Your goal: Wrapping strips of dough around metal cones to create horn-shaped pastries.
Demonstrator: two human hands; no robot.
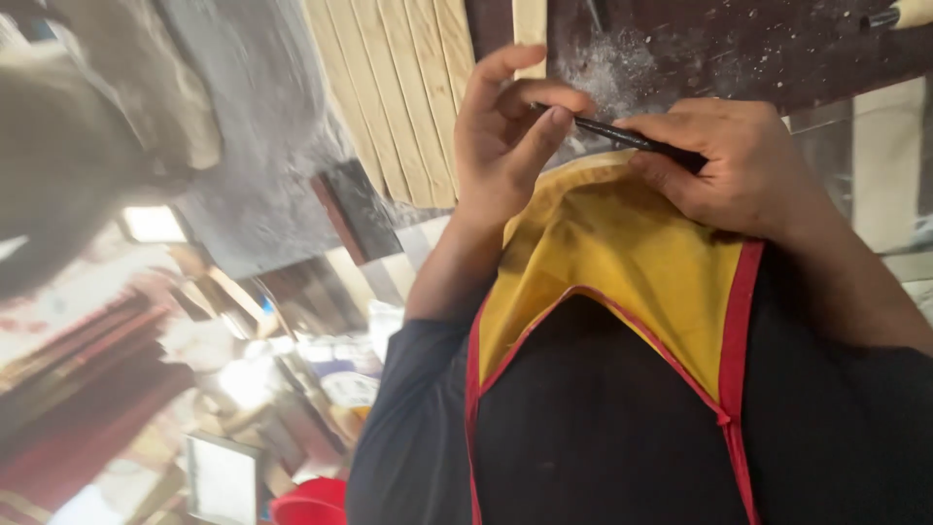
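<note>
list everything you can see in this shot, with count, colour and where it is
thin rod: one, black, upper middle, gripped at both ends by the two hands
apron: one, yellow with red trim, middle, over a dark garment
wooden slats: several, pale wood, side by side at top middle
dark board: one, dark brown, dusted with pale sawdust, top right
red container: one, red, bottom edge left of middle
stacked frames and boards: many, reddish and tan, blurred, lower left
grey mass: one, blurred, upper left; cannot tell what it is
left hand: one, fingers pinching the rod's left end
right hand: one, closed over the rod's right end
</note>
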